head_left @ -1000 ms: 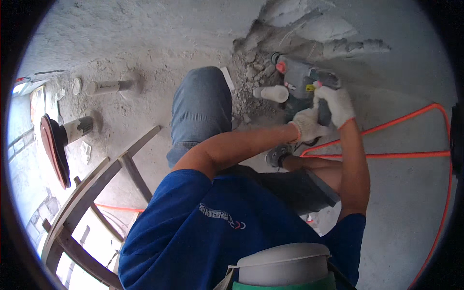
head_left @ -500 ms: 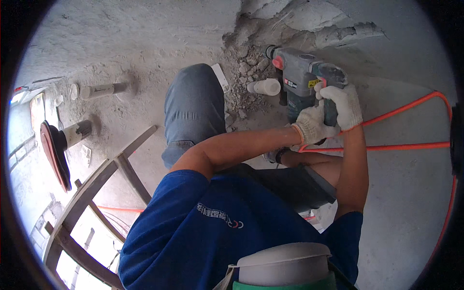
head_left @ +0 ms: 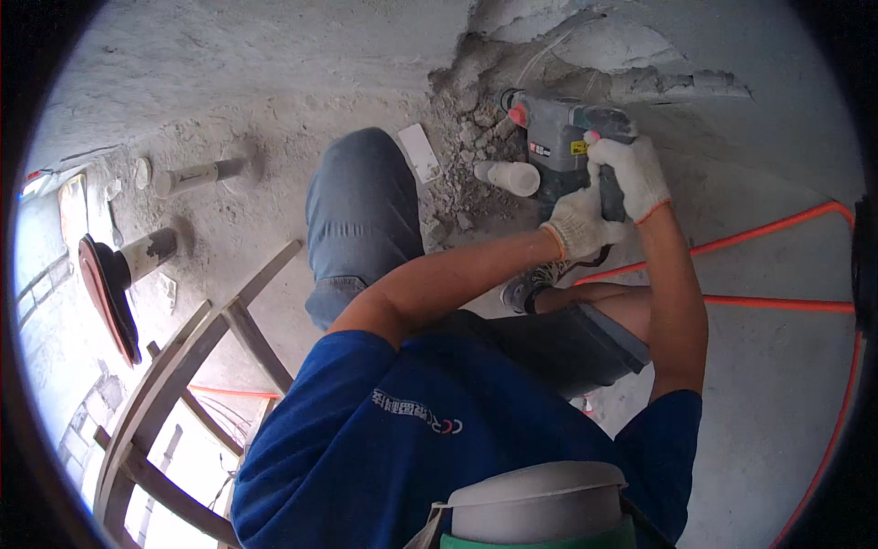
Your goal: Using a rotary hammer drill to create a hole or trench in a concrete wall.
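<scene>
Far left of frame: red disc [head_left: 102,297] on a stub pipe, w/ a second short pipe [head_left: 197,176] above it, upper left, both sticking out of the dusty concrete floor [head_left: 274,110]. Lower left: wooden frame [head_left: 174,384], slats crossing at an angle.

Centre: our bent knee in grey trousers [head_left: 361,220], a small white flat piece [head_left: 419,151] just beside it at upper centre. Blue shirt fills the lower centre. Rubble [head_left: 462,137] lies near the broken wall base, top centre.

Centre-right: white pipe stub [head_left: 510,177] just left of the tool. Our left hand [head_left: 578,224], in a white work glove, is wrapped tight around the lower part of the rotary hammer [head_left: 562,137]. The hammer sits upper centre-right, grey body w/ red bits, nose pointing up-left into the chipped-out hollow of the wall [head_left: 585,46]. Our right hand [head_left: 631,174], gloved too, is closed round the rear handle, fingers curled over it.

Right: orange cable [head_left: 777,224] runs from near the hands out to the right edge & loops down the frame's rim across bare concrete.
</scene>
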Action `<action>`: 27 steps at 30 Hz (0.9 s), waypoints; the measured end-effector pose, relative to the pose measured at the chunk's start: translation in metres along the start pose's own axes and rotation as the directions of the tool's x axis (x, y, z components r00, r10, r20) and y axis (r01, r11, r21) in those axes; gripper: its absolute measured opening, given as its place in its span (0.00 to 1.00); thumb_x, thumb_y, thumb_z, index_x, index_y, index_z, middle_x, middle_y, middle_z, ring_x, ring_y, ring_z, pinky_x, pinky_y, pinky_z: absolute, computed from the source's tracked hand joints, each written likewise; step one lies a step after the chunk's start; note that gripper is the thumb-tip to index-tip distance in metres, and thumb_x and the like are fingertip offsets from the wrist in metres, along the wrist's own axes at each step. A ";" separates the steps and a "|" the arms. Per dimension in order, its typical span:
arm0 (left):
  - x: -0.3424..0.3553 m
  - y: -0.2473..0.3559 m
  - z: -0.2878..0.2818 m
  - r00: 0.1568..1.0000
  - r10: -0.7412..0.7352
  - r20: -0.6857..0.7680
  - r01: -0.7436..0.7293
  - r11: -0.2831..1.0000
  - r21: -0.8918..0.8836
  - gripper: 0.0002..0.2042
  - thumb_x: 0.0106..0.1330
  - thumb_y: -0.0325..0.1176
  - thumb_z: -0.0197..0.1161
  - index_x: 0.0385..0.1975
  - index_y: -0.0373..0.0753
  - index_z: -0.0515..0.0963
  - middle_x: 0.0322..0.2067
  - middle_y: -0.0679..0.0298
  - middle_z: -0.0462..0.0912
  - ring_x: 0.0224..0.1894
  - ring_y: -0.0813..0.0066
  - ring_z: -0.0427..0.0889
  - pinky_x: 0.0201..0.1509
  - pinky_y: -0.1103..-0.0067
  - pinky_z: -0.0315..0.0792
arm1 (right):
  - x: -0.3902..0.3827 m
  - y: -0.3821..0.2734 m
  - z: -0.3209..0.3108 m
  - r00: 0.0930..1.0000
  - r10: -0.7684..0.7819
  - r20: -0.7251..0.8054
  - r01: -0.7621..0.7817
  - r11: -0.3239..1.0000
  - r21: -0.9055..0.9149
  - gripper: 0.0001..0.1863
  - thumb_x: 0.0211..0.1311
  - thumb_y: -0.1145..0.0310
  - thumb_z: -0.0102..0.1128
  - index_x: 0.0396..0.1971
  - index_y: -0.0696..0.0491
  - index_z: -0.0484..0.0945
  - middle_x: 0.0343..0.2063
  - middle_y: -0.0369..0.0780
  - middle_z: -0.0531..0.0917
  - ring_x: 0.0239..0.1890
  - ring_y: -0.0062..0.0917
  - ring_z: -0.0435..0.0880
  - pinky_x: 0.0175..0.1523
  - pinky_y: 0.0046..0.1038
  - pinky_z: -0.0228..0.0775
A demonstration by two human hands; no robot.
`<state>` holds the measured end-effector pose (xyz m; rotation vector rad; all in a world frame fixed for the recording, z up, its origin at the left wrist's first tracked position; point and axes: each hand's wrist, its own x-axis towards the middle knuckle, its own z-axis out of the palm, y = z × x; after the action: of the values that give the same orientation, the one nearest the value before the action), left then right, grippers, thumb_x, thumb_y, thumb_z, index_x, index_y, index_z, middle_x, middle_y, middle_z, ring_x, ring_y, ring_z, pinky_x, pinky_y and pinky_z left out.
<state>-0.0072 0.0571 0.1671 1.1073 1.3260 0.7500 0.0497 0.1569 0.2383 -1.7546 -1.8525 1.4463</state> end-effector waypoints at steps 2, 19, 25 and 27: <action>0.003 0.000 -0.004 0.998 0.033 0.053 -0.035 0.999 0.028 0.46 0.49 0.59 0.70 0.55 0.23 0.64 0.43 0.44 0.82 0.49 0.51 0.82 0.53 0.66 0.74 | 0.001 -0.002 -0.001 0.996 0.077 0.046 -0.079 0.996 0.044 0.12 0.51 0.65 0.62 0.24 0.60 0.83 0.21 0.39 0.84 0.27 0.22 0.82 0.35 0.26 0.70; -0.025 0.023 0.010 0.970 0.149 0.191 -0.167 0.982 0.086 0.51 0.47 0.64 0.70 0.50 0.14 0.62 0.35 0.42 0.82 0.40 0.50 0.85 0.46 0.67 0.78 | -0.063 -0.017 -0.027 0.997 0.049 0.056 -0.056 0.989 0.135 0.15 0.52 0.68 0.60 0.38 0.61 0.81 0.26 0.36 0.81 0.27 0.20 0.79 0.35 0.24 0.70; -0.015 0.033 -0.013 0.961 0.170 0.219 -0.208 0.964 0.166 0.45 0.47 0.61 0.70 0.45 0.16 0.69 0.32 0.45 0.83 0.38 0.51 0.85 0.43 0.68 0.78 | -0.050 -0.021 -0.026 0.999 0.034 -0.035 -0.024 0.965 0.260 0.14 0.49 0.69 0.62 0.35 0.60 0.82 0.23 0.38 0.82 0.25 0.21 0.78 0.33 0.25 0.70; -0.009 0.027 -0.029 0.958 0.241 0.155 -0.257 0.962 0.090 0.39 0.47 0.59 0.69 0.39 0.19 0.75 0.31 0.45 0.83 0.37 0.51 0.85 0.42 0.67 0.78 | -0.036 -0.020 -0.016 0.976 0.191 -0.106 -0.122 0.879 0.461 0.12 0.49 0.69 0.62 0.34 0.59 0.82 0.22 0.37 0.81 0.23 0.22 0.78 0.32 0.26 0.69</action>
<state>-0.0321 0.0634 0.1985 1.4086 1.1289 0.7732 0.0581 0.1375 0.2770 -1.7409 -1.1937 1.5943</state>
